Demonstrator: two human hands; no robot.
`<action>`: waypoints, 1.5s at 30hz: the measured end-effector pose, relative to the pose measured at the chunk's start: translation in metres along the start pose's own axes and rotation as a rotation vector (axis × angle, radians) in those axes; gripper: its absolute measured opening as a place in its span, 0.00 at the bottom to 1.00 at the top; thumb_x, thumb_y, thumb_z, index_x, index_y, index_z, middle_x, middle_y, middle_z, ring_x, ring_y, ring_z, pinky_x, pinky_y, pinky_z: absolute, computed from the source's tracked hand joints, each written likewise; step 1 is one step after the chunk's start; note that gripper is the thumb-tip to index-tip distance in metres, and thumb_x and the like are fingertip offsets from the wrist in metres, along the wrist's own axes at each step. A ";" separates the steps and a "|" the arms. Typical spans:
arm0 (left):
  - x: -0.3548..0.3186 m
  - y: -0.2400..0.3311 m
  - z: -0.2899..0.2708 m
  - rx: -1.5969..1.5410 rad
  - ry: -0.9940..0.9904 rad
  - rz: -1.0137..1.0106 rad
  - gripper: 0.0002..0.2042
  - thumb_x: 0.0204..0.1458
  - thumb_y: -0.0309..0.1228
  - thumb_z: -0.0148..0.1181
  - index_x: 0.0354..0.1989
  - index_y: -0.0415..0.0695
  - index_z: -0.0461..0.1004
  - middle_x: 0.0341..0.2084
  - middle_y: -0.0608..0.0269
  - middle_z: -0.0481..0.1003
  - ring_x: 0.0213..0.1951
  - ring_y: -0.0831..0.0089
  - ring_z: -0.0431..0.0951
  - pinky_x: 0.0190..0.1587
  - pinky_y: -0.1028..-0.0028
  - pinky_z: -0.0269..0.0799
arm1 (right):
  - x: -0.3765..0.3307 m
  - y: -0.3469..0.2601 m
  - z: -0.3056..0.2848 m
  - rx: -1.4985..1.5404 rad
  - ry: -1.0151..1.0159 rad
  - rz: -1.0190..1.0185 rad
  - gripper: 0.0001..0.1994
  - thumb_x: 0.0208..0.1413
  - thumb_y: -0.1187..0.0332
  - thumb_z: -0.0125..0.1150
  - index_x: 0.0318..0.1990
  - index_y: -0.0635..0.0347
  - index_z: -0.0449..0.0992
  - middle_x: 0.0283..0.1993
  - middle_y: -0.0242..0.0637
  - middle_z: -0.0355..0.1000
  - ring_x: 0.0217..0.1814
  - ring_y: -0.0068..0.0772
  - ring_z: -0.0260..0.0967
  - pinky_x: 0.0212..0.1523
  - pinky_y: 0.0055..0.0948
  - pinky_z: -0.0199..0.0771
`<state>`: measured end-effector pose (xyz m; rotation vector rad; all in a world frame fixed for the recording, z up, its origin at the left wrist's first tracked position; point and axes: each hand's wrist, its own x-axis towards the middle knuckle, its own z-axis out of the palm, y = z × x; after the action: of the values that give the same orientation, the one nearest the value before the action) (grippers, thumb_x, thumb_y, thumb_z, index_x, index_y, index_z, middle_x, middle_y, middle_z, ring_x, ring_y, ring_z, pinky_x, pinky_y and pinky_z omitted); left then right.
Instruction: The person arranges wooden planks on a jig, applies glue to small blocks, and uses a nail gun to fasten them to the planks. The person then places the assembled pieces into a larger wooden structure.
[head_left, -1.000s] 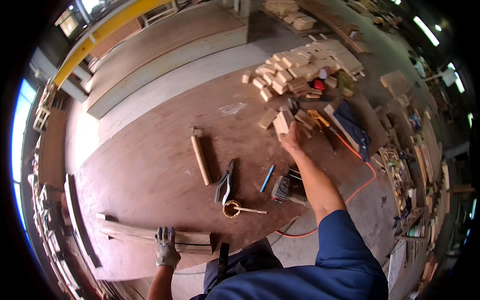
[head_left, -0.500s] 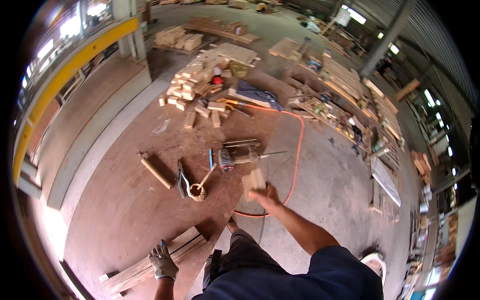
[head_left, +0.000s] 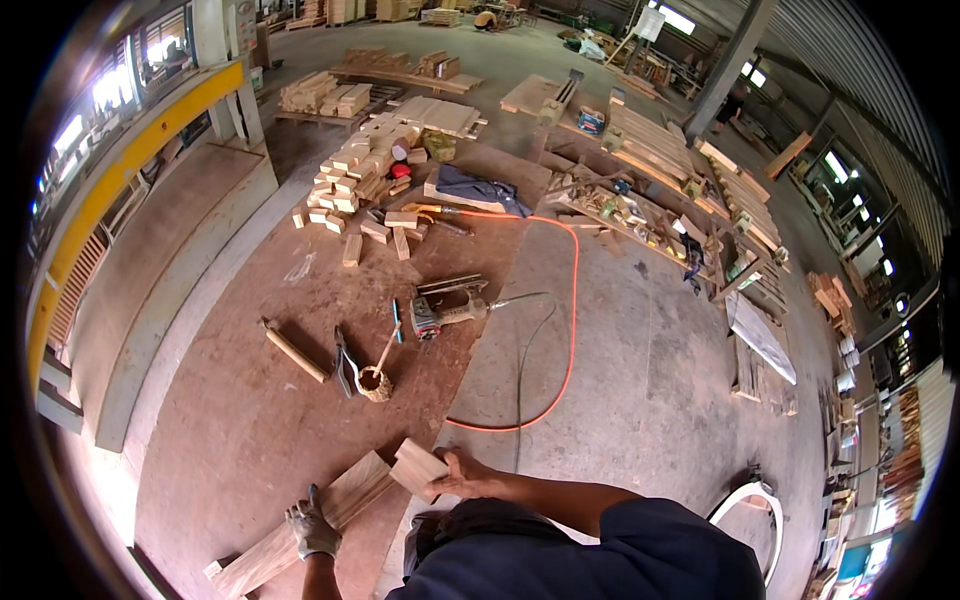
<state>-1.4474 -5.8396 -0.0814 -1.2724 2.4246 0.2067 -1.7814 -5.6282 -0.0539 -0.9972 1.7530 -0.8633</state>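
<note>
My left hand [head_left: 314,528], in a pale work glove, is on top of a long wooden beam [head_left: 357,487] low in the view, its fingers curled over the wood. A dark tip sticks up beside the glove; I cannot make out what it is. My bare right hand [head_left: 462,474] grips a short wooden block [head_left: 418,466] close to the beam's right end. Beyond them on the brown surface are a small woven pot [head_left: 375,386] with a wooden stick in it, pliers [head_left: 345,360], a wooden-handled tool [head_left: 296,352], a blue pen-like stick [head_left: 397,322] and a nail gun [head_left: 440,313].
An orange hose [head_left: 573,330] loops over the grey floor on the right. Farther off stand a heap of cut wooden blocks [head_left: 345,185], dark cloth [head_left: 475,188] and stacked planks [head_left: 650,145]. A yellow-barred machine [head_left: 150,130] flanks the left. A white curved object [head_left: 755,492] is at the lower right.
My right hand has brought the block nearer to me and to the left, beside the beam's end. My left hand stays on the beam, shifted slightly. The view has tilted a little.
</note>
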 end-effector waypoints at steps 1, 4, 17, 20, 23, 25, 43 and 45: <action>-0.001 0.001 -0.006 -0.021 -0.021 0.000 0.54 0.41 0.33 0.73 0.81 0.50 0.52 0.57 0.50 0.71 0.60 0.51 0.70 0.73 0.50 0.54 | 0.004 0.001 0.004 0.004 -0.016 -0.007 0.40 0.46 0.46 0.80 0.54 0.76 0.74 0.50 0.62 0.78 0.55 0.55 0.79 0.53 0.44 0.79; -0.005 0.001 -0.002 -0.062 -0.015 -0.003 0.52 0.40 0.31 0.72 0.80 0.50 0.55 0.56 0.50 0.71 0.59 0.51 0.70 0.71 0.51 0.56 | 0.018 0.017 0.022 -0.036 -0.075 -0.038 0.40 0.46 0.46 0.79 0.53 0.76 0.74 0.51 0.65 0.77 0.55 0.59 0.78 0.52 0.46 0.78; -0.006 0.005 0.013 -0.124 0.070 0.016 0.53 0.39 0.29 0.71 0.80 0.48 0.53 0.56 0.48 0.70 0.61 0.48 0.68 0.76 0.50 0.49 | 0.025 -0.040 0.017 0.090 -0.228 -0.145 0.35 0.46 0.57 0.80 0.56 0.74 0.73 0.46 0.59 0.80 0.51 0.52 0.81 0.50 0.43 0.79; -0.023 -0.006 0.017 -0.241 0.086 0.035 0.50 0.42 0.30 0.71 0.79 0.49 0.56 0.60 0.44 0.71 0.65 0.46 0.67 0.77 0.45 0.47 | 0.036 -0.053 0.032 -0.044 -0.213 -0.176 0.35 0.45 0.56 0.80 0.54 0.75 0.75 0.46 0.58 0.81 0.49 0.50 0.81 0.49 0.43 0.81; -0.025 0.010 0.008 -0.288 0.172 0.075 0.32 0.64 0.42 0.56 0.77 0.46 0.61 0.62 0.46 0.72 0.65 0.43 0.67 0.75 0.41 0.50 | 0.040 -0.011 0.035 -0.006 -0.245 -0.077 0.37 0.45 0.52 0.80 0.55 0.75 0.75 0.47 0.56 0.81 0.50 0.47 0.82 0.50 0.42 0.82; -0.028 0.024 -0.012 -0.242 0.213 -0.025 0.36 0.60 0.38 0.60 0.77 0.44 0.59 0.68 0.39 0.67 0.72 0.38 0.61 0.77 0.42 0.45 | 0.038 0.006 0.033 0.033 -0.261 -0.003 0.40 0.45 0.49 0.80 0.56 0.75 0.76 0.48 0.54 0.82 0.50 0.45 0.82 0.51 0.42 0.83; -0.006 0.091 -0.030 -2.426 0.280 -0.456 0.05 0.67 0.26 0.59 0.47 0.39 0.73 0.41 0.56 0.82 0.44 0.63 0.85 0.49 0.65 0.85 | 0.124 -0.094 0.051 0.150 -0.323 0.093 0.33 0.53 0.51 0.79 0.56 0.70 0.77 0.44 0.45 0.81 0.40 0.33 0.80 0.39 0.35 0.82; -0.004 0.074 -0.012 -2.545 0.270 -0.403 0.07 0.66 0.26 0.59 0.50 0.39 0.72 0.42 0.54 0.81 0.46 0.58 0.85 0.52 0.59 0.84 | 0.148 -0.088 0.040 -0.025 -0.304 0.117 0.31 0.52 0.50 0.80 0.50 0.70 0.78 0.33 0.38 0.80 0.29 0.28 0.77 0.27 0.30 0.77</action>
<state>-1.5090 -5.7977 -0.0723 -2.0400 0.5364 3.4915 -1.7596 -5.8034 -0.0450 -0.9760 1.5477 -0.5834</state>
